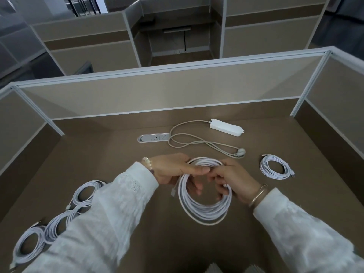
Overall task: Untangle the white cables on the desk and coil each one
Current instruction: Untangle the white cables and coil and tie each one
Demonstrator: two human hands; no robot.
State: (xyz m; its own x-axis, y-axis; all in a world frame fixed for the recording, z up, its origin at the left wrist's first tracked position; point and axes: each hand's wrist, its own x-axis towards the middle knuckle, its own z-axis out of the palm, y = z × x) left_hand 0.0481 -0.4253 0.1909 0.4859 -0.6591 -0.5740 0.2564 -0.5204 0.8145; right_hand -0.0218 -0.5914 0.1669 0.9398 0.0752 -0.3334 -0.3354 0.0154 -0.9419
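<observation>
Both hands hold one large round coil of white cable (pixel 204 205) over the middle of the brown desk (pixel 118 154). Left hand (pixel 175 170) grips the coil's upper left arc, thumb lying across the strands, fingers curled under. Right hand (pixel 234 182) grips the upper right arc, fingers wrapped round the bundled loops. The coil's lower part hangs down toward the near side; can't tell if it touches the desk. A short loose end with a white connector (pixel 173 192) sticks out on the coil's left side, just below the left hand.

A smaller finished coil of white cable (pixel 275 167) lies flat on the desk to the right, apart from the hands. Row of four white cable coils (pixel 57 219) lies on the near left, overlapping each other, partly hidden by the left sleeve (pixel 110 209).

Far side: white rectangular power strip (pixel 226 128) with its grey cord (pixel 189 142) looped loosely, round plug (pixel 241 151) lying just beyond the right hand. Silver desk-mounted socket panel (pixel 153 137) sits left of the cord. Beige cubicle partition (pixel 157 95) runs behind. Beaded bracelet (pixel 147 163) on the left wrist, metal bangle (pixel 258 196) on the right wrist, both sleeves white.
</observation>
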